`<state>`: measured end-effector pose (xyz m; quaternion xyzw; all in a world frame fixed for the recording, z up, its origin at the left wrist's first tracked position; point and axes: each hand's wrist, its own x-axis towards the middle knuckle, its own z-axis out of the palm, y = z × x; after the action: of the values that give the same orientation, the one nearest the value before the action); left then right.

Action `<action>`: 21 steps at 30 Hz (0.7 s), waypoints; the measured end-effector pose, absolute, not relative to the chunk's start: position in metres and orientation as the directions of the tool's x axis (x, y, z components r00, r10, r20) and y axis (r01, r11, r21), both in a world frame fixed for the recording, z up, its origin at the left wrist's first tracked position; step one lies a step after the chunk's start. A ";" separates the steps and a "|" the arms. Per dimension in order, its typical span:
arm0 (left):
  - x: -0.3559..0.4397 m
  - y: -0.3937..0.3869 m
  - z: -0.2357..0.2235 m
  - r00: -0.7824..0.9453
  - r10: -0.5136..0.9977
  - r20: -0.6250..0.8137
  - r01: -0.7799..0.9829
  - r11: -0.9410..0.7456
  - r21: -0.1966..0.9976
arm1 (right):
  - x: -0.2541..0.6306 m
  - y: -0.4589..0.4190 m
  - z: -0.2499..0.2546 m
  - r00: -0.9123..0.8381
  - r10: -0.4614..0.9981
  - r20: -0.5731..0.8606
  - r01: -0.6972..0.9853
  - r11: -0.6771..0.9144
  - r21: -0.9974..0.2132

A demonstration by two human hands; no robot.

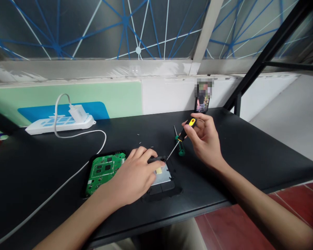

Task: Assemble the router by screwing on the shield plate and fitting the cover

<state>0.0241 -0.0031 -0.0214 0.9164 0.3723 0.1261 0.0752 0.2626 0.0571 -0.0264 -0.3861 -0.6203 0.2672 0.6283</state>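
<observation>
Head view: right hand (205, 139) has thumb and fingers clamped on black-and-yellow screwdriver (189, 125), shaft slanting down to far edge of black frame (163, 192) with silver plate (161, 177). Left hand (138, 170) presses there, fingers slightly apart, curled over frame. Green circuit board (104, 170) just left of that hand. Green screwdriver (181, 148) near, right of frame; small screws (152, 147) beyond, on black table (250, 156).

No lettering, brand, number or sign is legible from here; faint marks on the white plastic charger (77, 113) stay unreadable.
</observation>
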 end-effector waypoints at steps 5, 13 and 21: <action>0.023 -0.004 -0.021 0.689 0.703 0.178 0.665 -0.710 0.232 | 0.263 0.058 -0.028 0.077 0.813 0.578 0.132 0.566 -0.814; 0.024 -0.004 -0.021 0.690 0.701 0.183 0.665 -0.713 0.224 | 0.263 0.058 -0.028 0.036 0.824 0.565 0.088 0.560 -0.823; 0.025 -0.005 -0.022 0.690 0.692 0.213 0.659 -0.722 0.210 | 0.258 0.049 -0.022 -0.069 0.758 0.649 0.121 0.652 -0.749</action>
<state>0.0251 -0.0050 -0.0218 0.9174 0.3679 0.1395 0.0588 0.2583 0.0487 -0.0218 -0.3226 -0.6815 0.2648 0.6012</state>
